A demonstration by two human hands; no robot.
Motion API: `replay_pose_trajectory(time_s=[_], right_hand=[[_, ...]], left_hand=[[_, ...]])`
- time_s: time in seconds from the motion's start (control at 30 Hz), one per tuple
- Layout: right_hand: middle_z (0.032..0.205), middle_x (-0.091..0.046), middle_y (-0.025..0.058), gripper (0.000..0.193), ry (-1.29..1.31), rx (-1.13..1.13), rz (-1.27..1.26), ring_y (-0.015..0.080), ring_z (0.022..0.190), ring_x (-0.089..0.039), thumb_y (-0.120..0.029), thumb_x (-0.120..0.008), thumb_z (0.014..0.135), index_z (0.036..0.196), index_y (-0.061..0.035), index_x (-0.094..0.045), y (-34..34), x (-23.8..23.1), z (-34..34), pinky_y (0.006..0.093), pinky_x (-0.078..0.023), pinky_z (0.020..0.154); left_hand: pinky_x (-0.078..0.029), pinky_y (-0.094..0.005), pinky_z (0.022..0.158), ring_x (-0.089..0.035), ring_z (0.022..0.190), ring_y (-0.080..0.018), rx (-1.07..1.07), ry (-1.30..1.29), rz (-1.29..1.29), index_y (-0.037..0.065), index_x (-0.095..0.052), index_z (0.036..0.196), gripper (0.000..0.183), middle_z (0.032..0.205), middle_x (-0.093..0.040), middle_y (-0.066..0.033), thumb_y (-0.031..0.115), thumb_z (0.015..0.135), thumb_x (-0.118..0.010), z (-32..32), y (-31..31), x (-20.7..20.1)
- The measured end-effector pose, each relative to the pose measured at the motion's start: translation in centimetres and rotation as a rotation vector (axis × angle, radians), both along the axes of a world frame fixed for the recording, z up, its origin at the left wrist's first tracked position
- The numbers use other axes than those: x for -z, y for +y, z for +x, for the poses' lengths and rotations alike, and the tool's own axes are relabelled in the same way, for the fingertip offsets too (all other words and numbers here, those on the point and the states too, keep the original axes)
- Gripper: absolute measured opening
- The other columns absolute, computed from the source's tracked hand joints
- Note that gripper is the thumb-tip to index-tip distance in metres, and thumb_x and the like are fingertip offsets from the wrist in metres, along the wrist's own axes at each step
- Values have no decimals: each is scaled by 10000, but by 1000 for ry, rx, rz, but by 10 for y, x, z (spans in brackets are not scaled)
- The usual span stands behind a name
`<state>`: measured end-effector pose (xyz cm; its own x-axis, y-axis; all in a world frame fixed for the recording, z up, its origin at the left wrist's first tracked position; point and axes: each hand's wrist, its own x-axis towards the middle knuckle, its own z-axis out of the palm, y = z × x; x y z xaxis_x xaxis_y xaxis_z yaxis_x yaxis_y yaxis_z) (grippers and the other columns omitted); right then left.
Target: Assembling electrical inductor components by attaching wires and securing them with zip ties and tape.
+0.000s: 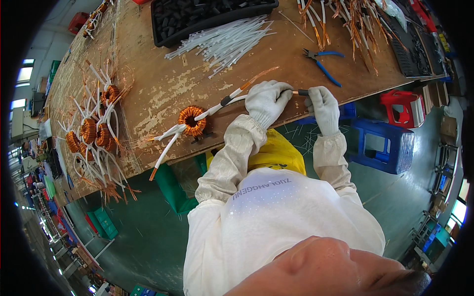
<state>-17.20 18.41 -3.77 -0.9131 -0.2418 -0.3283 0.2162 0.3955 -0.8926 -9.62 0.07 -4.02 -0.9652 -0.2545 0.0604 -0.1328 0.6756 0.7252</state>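
Two gloved hands at the worn wooden workbench's [163, 93] near edge.
Left hand [266, 101] and right hand [322, 102] pinch a sleeved lead from the copper toroid coil [191, 120]; blue stool [380, 143] right, green floor [148, 237] open.

Both gloves are white, the left hand [266, 101] and the right hand [323, 106] alike, and the sleeves are off-white. The coil [191, 121] is copper-orange with white sleeved leads and a black band. The bench [163, 84] is worn brown wood with pale scuffed patches. The pliers [323, 64] have blue handles. The tray [207, 17] is black, the stool [382, 143] blue, the floor dark green.
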Motion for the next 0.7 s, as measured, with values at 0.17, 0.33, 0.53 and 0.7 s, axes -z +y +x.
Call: replay_pose_trajectory(time_s=[0.17,0.33,0.53,0.7], right_hand=[[1256,-650,87,498,908,-227,455,271,1213,-594,-286,-874,773,1220,-159,-696,-2,-27,6,382,-469,1032],[1343,-602,51,379,1122,-318,541,309,1316,-509,-196,-861,741,1094,-202,-722,-8,-16,4,446,-392,1106],[1354,-599,64,309,1132,-382,588,334,1340,-483,-184,-847,743,1027,-187,-723,-9,-18,-1,487,-360,1123],[1357,-594,82,286,1189,-444,648,346,1356,-464,-200,-841,744,1000,-170,-718,-11,-13,-6,526,-342,1142]], left_hand=[[-489,-389,929,-663,1023,-272,-17,6,-6,170,-782,1061,234,1033,-740,-52,318,941,-645,0,0,2],[-496,-398,942,-664,1029,-280,-14,-10,5,142,-774,1083,240,1044,-741,-66,292,936,-657,1,-1,-3],[-509,-419,941,-660,1056,-311,-139,308,-137,149,-717,1194,311,1148,-718,-64,232,895,-703,20,-9,5],[-533,-441,878,-658,1053,-316,-233,-70,-363,189,-688,1229,344,1193,-688,-57,227,888,-710,46,-19,4]])
